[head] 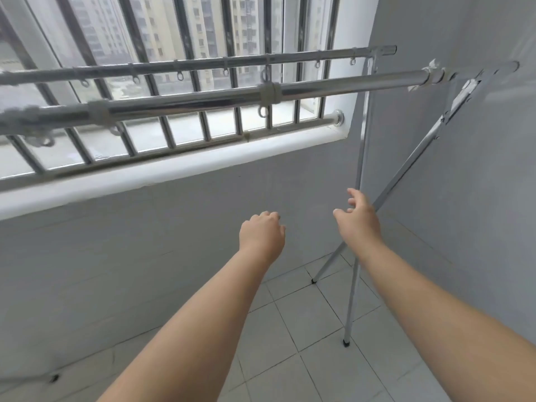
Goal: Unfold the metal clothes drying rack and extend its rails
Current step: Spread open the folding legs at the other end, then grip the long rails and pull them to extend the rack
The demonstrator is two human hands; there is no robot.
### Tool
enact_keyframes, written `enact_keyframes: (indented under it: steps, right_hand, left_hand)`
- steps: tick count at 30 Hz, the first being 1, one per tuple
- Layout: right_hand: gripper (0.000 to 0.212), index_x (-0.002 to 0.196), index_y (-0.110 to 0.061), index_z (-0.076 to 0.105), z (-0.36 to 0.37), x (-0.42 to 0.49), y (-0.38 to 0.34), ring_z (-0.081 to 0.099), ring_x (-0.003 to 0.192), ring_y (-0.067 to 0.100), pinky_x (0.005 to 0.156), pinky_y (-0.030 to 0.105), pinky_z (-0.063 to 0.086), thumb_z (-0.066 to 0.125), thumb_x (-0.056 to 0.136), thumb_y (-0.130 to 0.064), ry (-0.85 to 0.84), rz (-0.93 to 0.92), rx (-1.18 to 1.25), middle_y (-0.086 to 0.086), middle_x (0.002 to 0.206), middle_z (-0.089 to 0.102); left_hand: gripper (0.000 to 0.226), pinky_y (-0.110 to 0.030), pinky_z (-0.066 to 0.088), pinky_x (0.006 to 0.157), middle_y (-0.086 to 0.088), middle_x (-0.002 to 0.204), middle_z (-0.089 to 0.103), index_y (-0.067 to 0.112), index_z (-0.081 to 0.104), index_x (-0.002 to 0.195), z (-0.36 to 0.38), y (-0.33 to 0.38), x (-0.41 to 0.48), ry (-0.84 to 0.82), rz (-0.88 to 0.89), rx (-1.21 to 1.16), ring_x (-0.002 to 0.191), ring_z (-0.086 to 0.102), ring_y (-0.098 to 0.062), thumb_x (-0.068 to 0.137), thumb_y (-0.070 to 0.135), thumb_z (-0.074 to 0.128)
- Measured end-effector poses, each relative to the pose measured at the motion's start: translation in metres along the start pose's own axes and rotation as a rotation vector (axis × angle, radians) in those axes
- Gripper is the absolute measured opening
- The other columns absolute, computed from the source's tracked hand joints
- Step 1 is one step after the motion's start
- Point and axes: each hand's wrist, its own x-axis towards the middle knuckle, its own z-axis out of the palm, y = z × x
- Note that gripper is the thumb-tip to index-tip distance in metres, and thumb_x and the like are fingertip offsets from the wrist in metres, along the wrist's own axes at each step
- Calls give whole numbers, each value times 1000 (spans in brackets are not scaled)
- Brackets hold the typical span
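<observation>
The shiny silver metal clothes drying rack (269,92) stands open by the barred window (162,33), with its crossed thin legs (406,166) on the pale tiled floor (304,314). Two long rails run across the top, a thick near rail (185,104) and a thinner far rail (203,65) with little hanging rings.

Both hands are low, well under the rails. The left hand (262,235) is loosely curled and holds nothing. The right hand (361,217) has its fingers spread, just in front of a leg, and also holds nothing.

I think the rack is light but hard and slippery, and it may wobble. The pale collar (269,92) on the near rail looks like a good place to grab and pull.

The left end of the rack is blurry and cut off, so I cannot tell how far the rails are pulled out.
</observation>
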Motion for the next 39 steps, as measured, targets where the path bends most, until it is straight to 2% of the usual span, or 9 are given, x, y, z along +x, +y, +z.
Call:
enact_keyframes:
  steps: [4, 6, 15, 19, 23, 27, 31, 35, 39]
  right_hand:
    - [48, 135, -22, 44, 24, -51, -31, 53, 98, 21, 78, 31, 42, 53, 88, -17, -43, -137, -106, 4, 130, 49]
    - [46, 133, -22, 46, 32, -68, -39, 55, 99, 26, 75, 32, 42, 53, 88, -17, -63, -207, -172, 5, 127, 50]
    - [44, 132, -21, 48, 57, -123, -90, 47, 116, 22, 84, 31, 41, 55, 89, -16, -160, -541, -159, 2, 128, 51]
    - [44, 132, -16, 51, 51, -142, -112, 46, 121, 21, 97, 36, 43, 57, 88, -13, -142, -690, -103, 3, 127, 54]
    - [44, 132, -15, 50, 41, -156, -134, 46, 122, 21, 99, 40, 42, 56, 88, -14, -119, -729, -111, 5, 128, 55]
    - [46, 133, -16, 49, 32, -169, -173, 43, 125, 22, 102, 35, 36, 57, 88, -14, -89, -797, -100, 5, 130, 53]
    - [47, 129, -11, 51, 22, -174, -222, 44, 122, 29, 106, 39, 34, 62, 83, -11, 10, -930, -112, 10, 126, 54]
    - [53, 134, -10, 44, 21, -166, -257, 39, 127, 30, 110, 40, 29, 59, 83, -12, 34, -1011, -274, 12, 134, 48]
    - [66, 147, -13, 21, 32, -154, -276, 14, 144, 26, 118, 42, 11, 52, 89, -22, -105, -922, -503, 11, 156, 21]
  left_hand:
    - [33, -37, 42, 87, -6, 121, 59, 14, 54, 121, -32, -32, -38, 27, -25, 8, 108, 53, -27, 96, 30, 37]
    - [35, -36, 42, 87, -5, 121, 58, 16, 52, 124, -45, -40, -49, 53, -33, -7, 108, 53, -26, 96, 31, 37]
    - [35, -35, 44, 88, -2, 120, 59, 18, 49, 127, -108, -81, -108, 298, -90, 4, 105, 55, -24, 96, 32, 41]
    - [36, -33, 41, 90, -2, 121, 61, 17, 51, 128, -130, -92, -131, 406, -123, -1, 107, 55, -24, 95, 29, 45]
    - [34, -36, 42, 89, -5, 115, 64, 13, 55, 124, -156, -93, -151, 542, -82, 26, 104, 58, -26, 92, 23, 50]
    - [31, -39, 43, 90, -7, 114, 64, 11, 58, 119, -197, -99, -159, 665, -16, 91, 104, 57, -28, 89, 18, 53]
    - [33, -42, 42, 95, -10, 123, 58, 9, 57, 120, -246, -109, -156, 769, -8, 153, 114, 52, -30, 88, 14, 53]
    - [42, -38, 29, 111, -10, 141, 45, 9, 45, 131, -281, -127, -144, 704, -31, 243, 131, 36, -26, 90, 10, 48]
    - [52, -37, 7, 119, -8, 157, 18, 9, 17, 147, -289, -147, -135, 420, -189, 246, 145, 10, -25, 99, 20, 35]
